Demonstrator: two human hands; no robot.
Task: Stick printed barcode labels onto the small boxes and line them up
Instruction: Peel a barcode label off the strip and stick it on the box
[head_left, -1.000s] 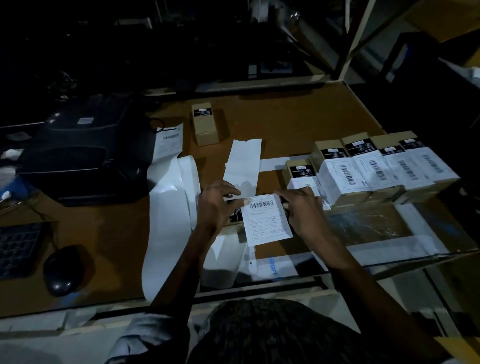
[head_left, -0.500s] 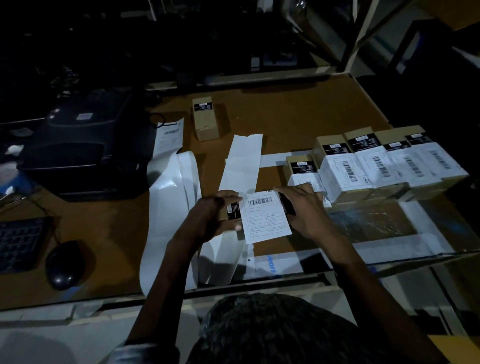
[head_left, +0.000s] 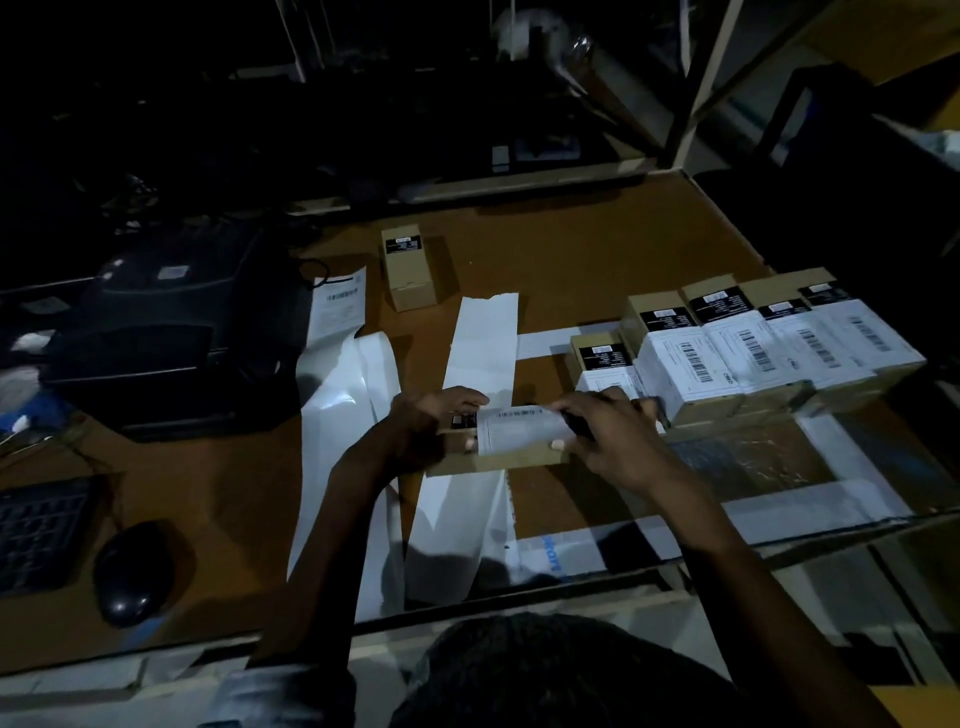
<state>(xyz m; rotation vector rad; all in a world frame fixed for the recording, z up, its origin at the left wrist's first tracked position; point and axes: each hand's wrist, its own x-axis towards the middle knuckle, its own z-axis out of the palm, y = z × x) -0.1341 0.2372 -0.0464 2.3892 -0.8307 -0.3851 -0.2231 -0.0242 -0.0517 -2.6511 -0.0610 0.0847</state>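
Note:
A small brown box (head_left: 498, 460) is held lengthwise above the table's middle, with a white barcode label (head_left: 519, 428) stuck over its top. My left hand (head_left: 431, 423) grips the box's left end. My right hand (head_left: 608, 431) grips the right end, its thumb pressing the label's lower edge. To the right, several labelled boxes (head_left: 727, 358) stand side by side in a row. One unlabelled box (head_left: 408, 267) stands alone at the back of the table.
Strips of white label backing paper (head_left: 483, 348) lie on the brown table (head_left: 597, 260). A black label printer (head_left: 171, 332) with a printed label (head_left: 337, 306) at its outlet sits on the left. A keyboard (head_left: 36, 535) and a mouse (head_left: 130, 571) lie at the near left.
The label, held flat and facing me over the box earlier, now lies wrapped onto the box. Both hands have turned the box so that its long side faces me.

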